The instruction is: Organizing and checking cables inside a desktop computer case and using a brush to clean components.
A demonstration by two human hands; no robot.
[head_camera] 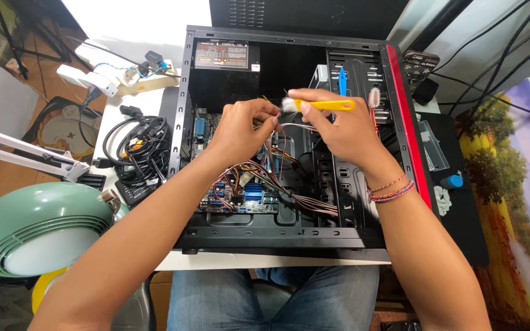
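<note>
Fingers of the left hand (240, 125) are pinched shut on a thin bundle of wires (289, 127) near frame centre, holding it up off the board. Right hand (338, 125) fingers are closed round a yellow-handled brush (326, 105), bristle end pointing left, right at the pinched wires.

Both hands sit inside the open PC case (186, 92), which lies on its side on the white worktop (115, 113). Motherboard (249, 195) is below the left hand, with coloured leads fanning toward lower right of the case. Power supply (225, 56) is at the case's upper left, drive bays at upper right (a blue clip and a second, white brush sit up there).

How I'd do this step well:
- Keep the left pinch light; support the wires, don't pull on their connectors.
- Short strokes with the bristle tips, sweeping away from the board so dust doesn't drop into the slots.
- Hold the brush handle clear of the headers; only bristles touch.
- Watch the right forearm; it crosses the case's lower edge, close to the lead bundle.

Off-case: green desk lamp (38, 230) lower left, coil of black cables (139, 147) left of the case, blue-capped bottle (452, 181) on the right.
</note>
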